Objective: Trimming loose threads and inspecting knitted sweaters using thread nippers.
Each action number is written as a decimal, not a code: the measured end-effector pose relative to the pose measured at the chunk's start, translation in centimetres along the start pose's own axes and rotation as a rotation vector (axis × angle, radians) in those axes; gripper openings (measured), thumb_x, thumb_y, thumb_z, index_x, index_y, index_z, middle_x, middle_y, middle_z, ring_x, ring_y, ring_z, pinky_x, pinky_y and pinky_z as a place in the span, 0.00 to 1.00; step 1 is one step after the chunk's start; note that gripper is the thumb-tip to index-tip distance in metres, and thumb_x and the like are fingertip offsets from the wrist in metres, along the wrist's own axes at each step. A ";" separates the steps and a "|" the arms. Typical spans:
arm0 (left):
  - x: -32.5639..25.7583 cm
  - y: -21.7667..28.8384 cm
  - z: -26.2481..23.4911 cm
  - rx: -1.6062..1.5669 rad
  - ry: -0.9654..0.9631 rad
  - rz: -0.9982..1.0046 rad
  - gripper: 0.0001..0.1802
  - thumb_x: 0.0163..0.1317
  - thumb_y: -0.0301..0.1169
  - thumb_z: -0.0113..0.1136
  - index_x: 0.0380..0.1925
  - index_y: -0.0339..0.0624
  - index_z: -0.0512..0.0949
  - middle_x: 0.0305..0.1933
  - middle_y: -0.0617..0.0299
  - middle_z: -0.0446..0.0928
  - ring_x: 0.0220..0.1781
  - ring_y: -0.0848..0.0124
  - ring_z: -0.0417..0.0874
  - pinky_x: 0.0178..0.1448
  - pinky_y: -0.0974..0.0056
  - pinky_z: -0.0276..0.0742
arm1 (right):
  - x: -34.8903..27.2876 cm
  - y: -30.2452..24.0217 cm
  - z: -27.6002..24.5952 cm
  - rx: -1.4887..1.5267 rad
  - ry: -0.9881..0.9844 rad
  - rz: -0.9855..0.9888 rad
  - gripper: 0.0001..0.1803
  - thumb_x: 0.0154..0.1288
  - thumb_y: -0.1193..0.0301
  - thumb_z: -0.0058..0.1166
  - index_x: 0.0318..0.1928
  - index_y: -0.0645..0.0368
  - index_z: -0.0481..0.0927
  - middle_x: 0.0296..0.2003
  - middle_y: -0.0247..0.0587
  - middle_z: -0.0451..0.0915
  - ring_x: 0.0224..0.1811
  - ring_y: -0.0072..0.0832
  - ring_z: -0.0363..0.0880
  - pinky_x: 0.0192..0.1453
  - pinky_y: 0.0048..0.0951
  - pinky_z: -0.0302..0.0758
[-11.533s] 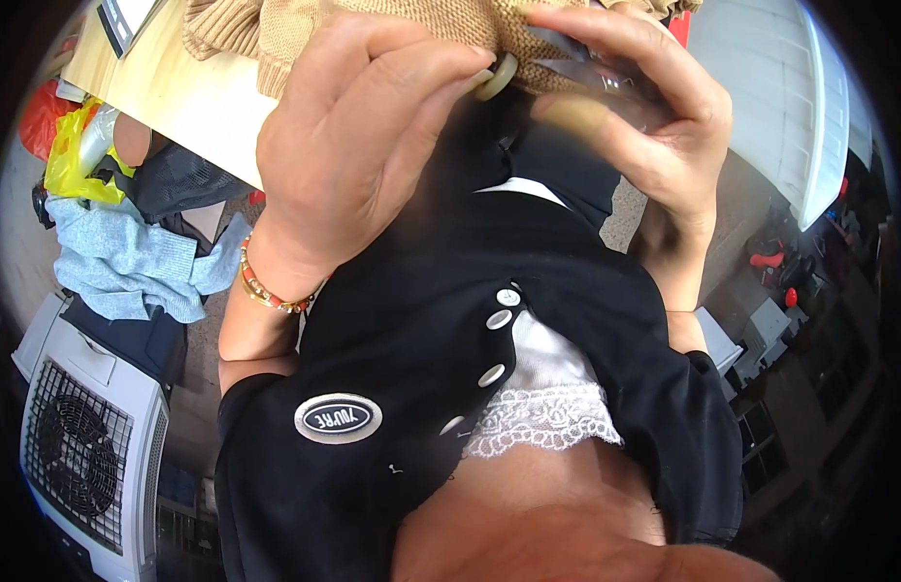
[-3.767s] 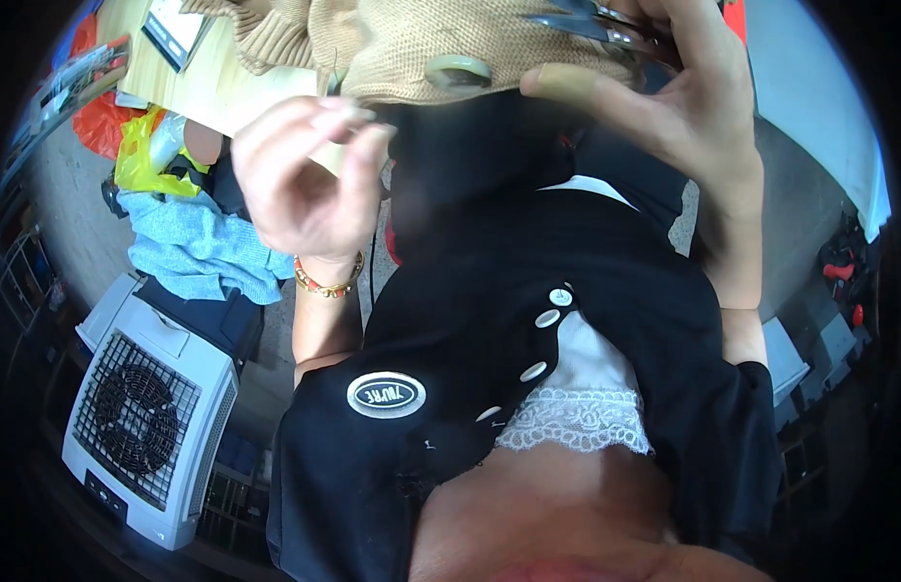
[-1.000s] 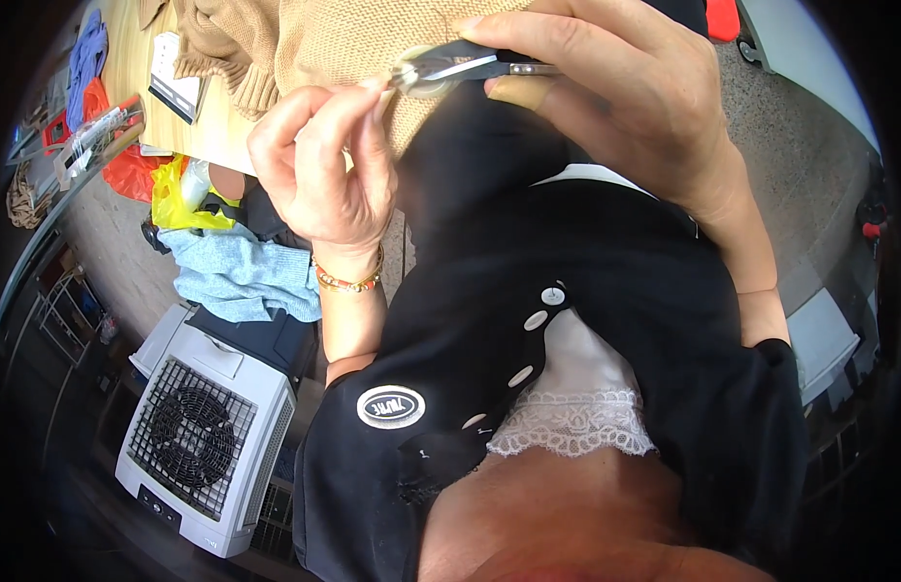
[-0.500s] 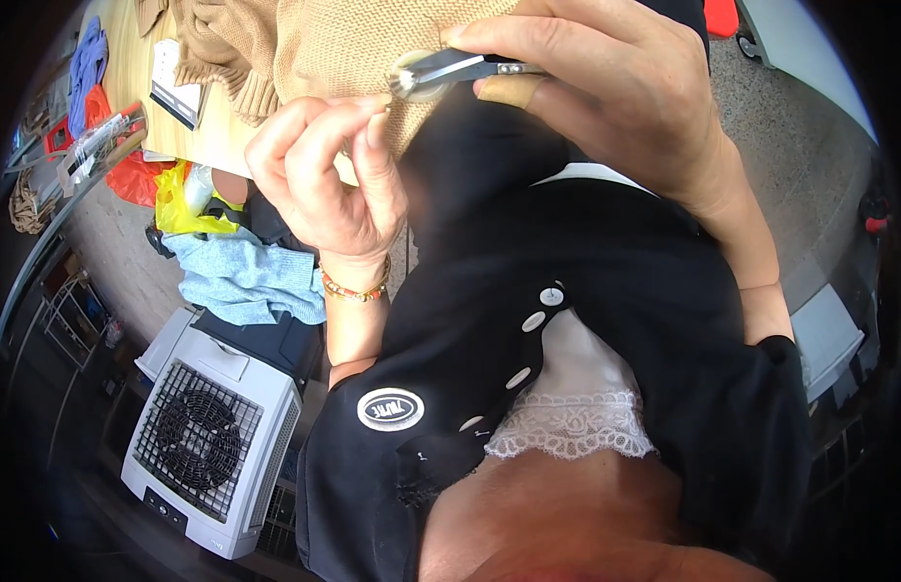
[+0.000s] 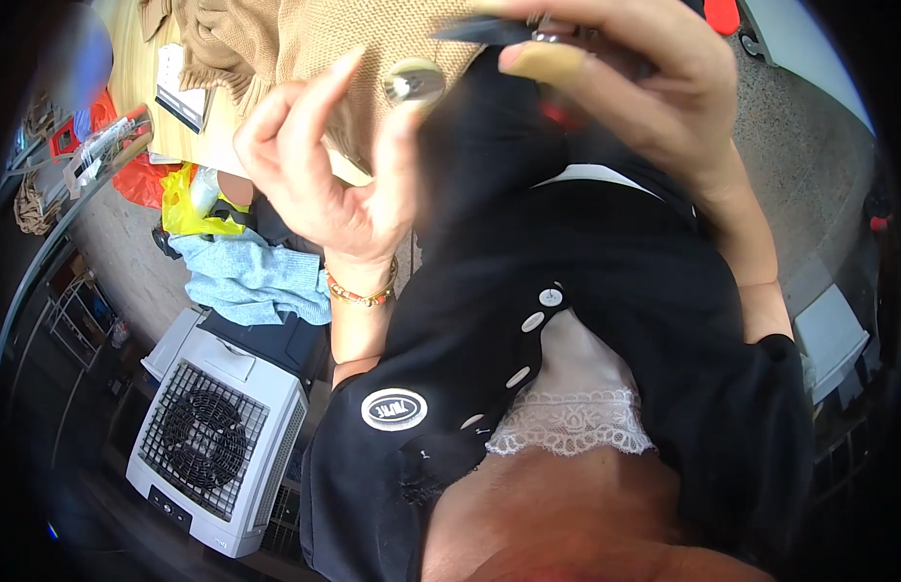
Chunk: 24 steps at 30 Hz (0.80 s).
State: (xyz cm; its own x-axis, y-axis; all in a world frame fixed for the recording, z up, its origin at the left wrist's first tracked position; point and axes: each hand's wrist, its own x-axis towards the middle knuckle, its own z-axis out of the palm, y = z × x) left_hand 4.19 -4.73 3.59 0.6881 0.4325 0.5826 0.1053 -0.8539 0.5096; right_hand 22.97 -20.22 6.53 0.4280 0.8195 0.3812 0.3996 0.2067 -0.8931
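A tan knitted garment (image 5: 339, 44) lies over the table edge at the top. A shiny round metal-and-pale button (image 5: 414, 83) sits at its front edge. My left hand (image 5: 324, 179) is beside the button, thumb and forefinger spread apart. The thumb tip is just below the button, and I cannot tell whether it touches. In my right hand (image 5: 654, 87) is a pair of dark thread snips (image 5: 479, 31), blurred, its blades pointing left above the button. Tan tape wraps a digit of that hand. A blurred red spot shows under the right palm.
At the left stands a light wood table (image 5: 125, 73) with a white card (image 5: 181, 87). Below it are red and yellow bags (image 5: 193, 204) and a light blue knit (image 5: 246, 276). A white air cooler (image 5: 212, 436) stands lower left. At the right is a white bin (image 5: 829, 339).
My left fingers have parted from a pinch beside the button. The snips have moved up and right, off the button, which now shows more fully.
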 end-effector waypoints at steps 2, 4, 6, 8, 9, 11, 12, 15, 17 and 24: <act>0.9 1.2 0.0 0.094 -0.082 0.050 0.25 0.52 0.33 0.79 0.52 0.44 0.84 0.49 0.60 0.70 0.47 0.69 0.76 0.54 0.66 0.74 | -0.3 -0.6 0.0 0.030 0.062 0.211 0.20 0.57 0.79 0.72 0.51 0.66 0.84 0.35 0.33 0.79 0.28 0.11 0.69 0.29 0.15 0.65; 1.0 1.5 0.6 0.022 -0.037 0.039 0.27 0.47 0.32 0.82 0.50 0.46 0.86 0.47 0.61 0.72 0.48 0.68 0.76 0.53 0.67 0.74 | -0.3 -1.3 0.1 0.268 0.130 0.396 0.20 0.57 0.79 0.72 0.52 0.66 0.84 0.34 0.30 0.76 0.28 0.10 0.67 0.30 0.14 0.63; 1.0 1.4 0.7 0.067 -0.067 0.027 0.28 0.45 0.31 0.83 0.49 0.45 0.86 0.43 0.61 0.74 0.47 0.69 0.77 0.51 0.68 0.75 | -0.8 -0.5 -0.2 0.194 0.094 0.325 0.20 0.58 0.79 0.72 0.52 0.66 0.84 0.34 0.30 0.75 0.28 0.10 0.67 0.29 0.14 0.63; 1.2 1.6 0.6 0.074 -0.062 0.035 0.26 0.46 0.27 0.82 0.48 0.44 0.86 0.42 0.62 0.75 0.46 0.71 0.77 0.50 0.68 0.76 | -1.2 0.5 -0.1 0.122 0.044 0.209 0.20 0.58 0.79 0.72 0.52 0.65 0.84 0.33 0.29 0.74 0.27 0.10 0.66 0.28 0.14 0.62; 1.2 1.7 0.5 0.057 -0.076 0.022 0.24 0.47 0.26 0.80 0.48 0.44 0.86 0.42 0.61 0.75 0.46 0.71 0.77 0.49 0.68 0.76 | -1.2 0.8 0.1 0.114 0.033 0.217 0.20 0.57 0.79 0.72 0.52 0.65 0.84 0.32 0.28 0.74 0.27 0.10 0.66 0.28 0.15 0.62; 1.5 2.0 0.3 0.023 -0.094 -0.008 0.20 0.49 0.21 0.76 0.46 0.42 0.86 0.42 0.60 0.75 0.44 0.71 0.78 0.47 0.68 0.77 | -1.0 1.0 0.2 0.144 0.030 0.269 0.21 0.56 0.79 0.73 0.51 0.65 0.84 0.30 0.29 0.75 0.26 0.11 0.68 0.27 0.15 0.63; 1.9 2.1 0.1 0.064 -0.128 0.007 0.19 0.48 0.23 0.76 0.43 0.40 0.85 0.46 0.56 0.72 0.41 0.66 0.81 0.44 0.65 0.79 | -1.5 2.0 0.4 0.114 0.037 0.207 0.21 0.56 0.80 0.70 0.52 0.65 0.84 0.34 0.29 0.76 0.30 0.12 0.69 0.30 0.15 0.63; 2.3 2.4 0.2 0.066 -0.111 0.059 0.14 0.47 0.24 0.72 0.36 0.39 0.82 0.39 0.53 0.79 0.41 0.56 0.82 0.45 0.58 0.80 | -1.8 3.2 0.5 0.034 0.083 0.137 0.19 0.57 0.77 0.71 0.51 0.61 0.85 0.28 0.23 0.70 0.25 0.10 0.62 0.27 0.16 0.55; 3.0 2.4 0.2 0.067 -0.174 0.118 0.14 0.46 0.23 0.69 0.36 0.39 0.80 0.39 0.53 0.79 0.38 0.55 0.80 0.42 0.58 0.78 | -1.9 3.7 0.3 0.129 0.115 0.147 0.21 0.56 0.80 0.70 0.52 0.62 0.85 0.30 0.24 0.70 0.26 0.10 0.61 0.28 0.15 0.55; 2.6 3.7 -0.2 0.125 -0.157 0.063 0.15 0.45 0.22 0.67 0.37 0.41 0.82 0.36 0.58 0.76 0.35 0.60 0.78 0.37 0.61 0.77 | -2.4 2.4 0.1 0.166 0.061 0.216 0.21 0.58 0.81 0.68 0.53 0.62 0.83 0.36 0.27 0.71 0.33 0.10 0.66 0.33 0.11 0.61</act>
State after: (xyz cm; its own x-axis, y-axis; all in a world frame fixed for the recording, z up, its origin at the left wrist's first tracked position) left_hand 6.22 -6.72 7.12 0.7985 0.3355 0.4998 0.1404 -0.9112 0.3874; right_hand 22.79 -21.59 3.50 0.5385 0.8216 0.1870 0.1577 0.1198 -0.9802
